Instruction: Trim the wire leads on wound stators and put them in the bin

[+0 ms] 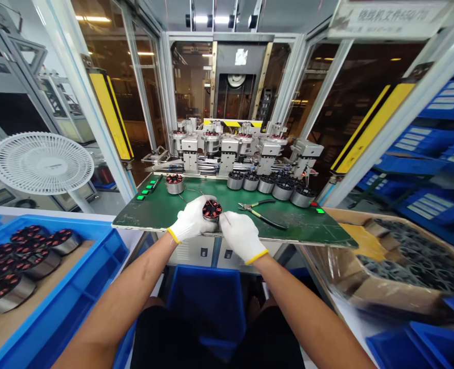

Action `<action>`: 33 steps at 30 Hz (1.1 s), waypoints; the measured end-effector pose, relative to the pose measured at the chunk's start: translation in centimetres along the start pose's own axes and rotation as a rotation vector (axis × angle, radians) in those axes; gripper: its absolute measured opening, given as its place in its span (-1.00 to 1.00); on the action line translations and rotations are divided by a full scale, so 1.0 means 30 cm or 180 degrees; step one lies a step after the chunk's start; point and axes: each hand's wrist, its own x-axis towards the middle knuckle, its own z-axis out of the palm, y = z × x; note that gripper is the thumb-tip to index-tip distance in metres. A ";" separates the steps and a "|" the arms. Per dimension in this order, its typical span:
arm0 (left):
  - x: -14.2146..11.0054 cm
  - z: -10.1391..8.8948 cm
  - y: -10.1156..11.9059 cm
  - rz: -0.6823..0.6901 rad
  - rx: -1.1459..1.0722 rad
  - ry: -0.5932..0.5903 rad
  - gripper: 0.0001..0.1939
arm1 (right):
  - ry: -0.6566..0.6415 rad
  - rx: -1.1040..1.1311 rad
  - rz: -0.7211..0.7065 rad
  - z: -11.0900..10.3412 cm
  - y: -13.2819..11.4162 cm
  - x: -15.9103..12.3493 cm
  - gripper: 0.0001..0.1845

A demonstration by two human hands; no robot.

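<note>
My left hand (193,221), in a white knit glove with a yellow cuff, is wrapped round a motor stator (212,210) near the front edge of the green bench top. Copper windings and black insulation show on the stator's upper face. At its right side my gloved right hand (240,236) is closed, with a thin wire (227,220) at its fingertips. To the right lie cutting pliers (263,214) with green and black handles, jaws apart. Another wound stator (174,184) stands at the back left, beside loose bits of wire.
Several stators without visible copper (282,189) line the bench's back right, before a winding machine (229,148). A blue tray (107,251) of wound stators is at left, under a white fan (42,163). A carton (350,287) of grey parts stands right; a blue bin (207,302) sits below.
</note>
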 end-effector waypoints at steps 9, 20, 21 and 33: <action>-0.007 -0.009 -0.001 0.0080 -0.0250 -0.0068 -0.33 | -0.0160 -0.0015 -0.0100 -0.129 0.058 0.033 -0.66; 0.005 0.009 -0.021 0.0051 -0.0332 -0.0090 -0.34 | -0.0485 -0.0197 -0.0371 -0.090 0.005 0.081 -0.57; 0.003 0.006 -0.017 0.0037 -0.0351 -0.0073 -0.35 | -0.0587 0.0233 -0.0092 -0.069 0.019 0.081 -0.51; 0.022 -0.036 -0.037 0.0411 -0.0568 -0.0548 -0.32 | 0.0415 -0.1296 -0.0327 -0.013 0.003 -0.089 -0.65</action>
